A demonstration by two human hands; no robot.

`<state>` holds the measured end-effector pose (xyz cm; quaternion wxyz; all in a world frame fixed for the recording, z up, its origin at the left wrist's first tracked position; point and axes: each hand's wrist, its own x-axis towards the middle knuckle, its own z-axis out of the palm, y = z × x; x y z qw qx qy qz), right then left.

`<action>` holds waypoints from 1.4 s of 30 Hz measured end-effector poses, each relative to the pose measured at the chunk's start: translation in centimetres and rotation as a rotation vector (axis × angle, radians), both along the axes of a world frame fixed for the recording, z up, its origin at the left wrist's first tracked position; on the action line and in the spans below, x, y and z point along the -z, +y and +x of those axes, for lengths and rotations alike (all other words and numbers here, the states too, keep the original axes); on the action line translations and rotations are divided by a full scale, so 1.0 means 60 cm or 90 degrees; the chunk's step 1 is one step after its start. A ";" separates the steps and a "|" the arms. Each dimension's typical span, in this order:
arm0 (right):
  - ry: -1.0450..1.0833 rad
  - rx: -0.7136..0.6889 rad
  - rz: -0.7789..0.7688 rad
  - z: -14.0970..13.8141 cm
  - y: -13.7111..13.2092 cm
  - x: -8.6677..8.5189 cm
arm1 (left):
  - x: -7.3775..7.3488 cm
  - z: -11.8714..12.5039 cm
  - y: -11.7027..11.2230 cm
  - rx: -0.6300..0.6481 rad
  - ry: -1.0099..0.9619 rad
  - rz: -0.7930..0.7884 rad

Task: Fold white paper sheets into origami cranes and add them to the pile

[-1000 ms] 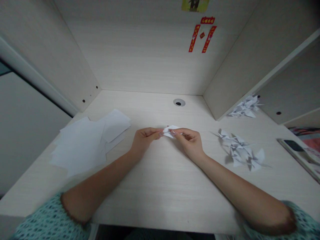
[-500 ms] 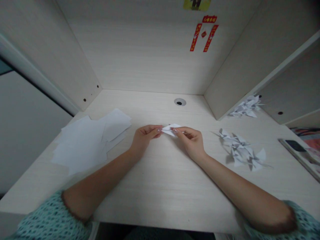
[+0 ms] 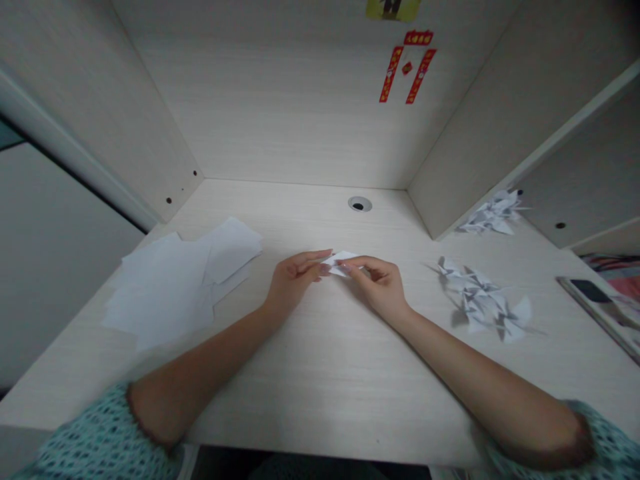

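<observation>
Mid-frame, a small folded white paper piece [image 3: 345, 263] sits between the hands, over the pale wood-grain bench [image 3: 310, 380]. The right hand [image 3: 379, 288] pinches its right end between thumb and fingertips; the left hand [image 3: 295, 278] is half-open, fingertips against its left end. Loose white paper sheets [image 3: 170, 287] lie at left; folded white paper shapes [image 3: 477, 300] at right.
</observation>
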<state>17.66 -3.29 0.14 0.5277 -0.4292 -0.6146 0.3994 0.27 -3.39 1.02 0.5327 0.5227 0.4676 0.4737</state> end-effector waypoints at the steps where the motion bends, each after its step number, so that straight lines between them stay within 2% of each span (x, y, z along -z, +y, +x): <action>1: -0.002 0.000 0.002 0.000 0.000 0.000 | -0.001 0.001 0.000 -0.004 0.002 0.003; 7: 0.017 0.028 -0.003 -0.004 0.002 0.003 | -0.004 0.004 -0.005 -0.034 0.010 0.019; 13: 0.076 0.058 -0.069 -0.010 0.000 0.001 | -0.002 0.005 -0.003 -0.068 -0.008 0.002; 20: 0.119 0.039 -0.092 -0.015 -0.002 -0.005 | 0.000 0.004 -0.001 -0.061 -0.040 -0.018; 29: 0.137 0.024 -0.093 -0.016 -0.001 -0.003 | -0.002 0.003 -0.002 -0.050 -0.025 0.008; 36: 0.128 0.079 -0.128 -0.017 -0.001 -0.007 | 0.006 0.001 0.002 -0.060 -0.029 -0.006; 42: 0.104 0.086 -0.102 -0.016 -0.004 -0.006 | 0.009 0.002 0.003 -0.059 -0.092 -0.043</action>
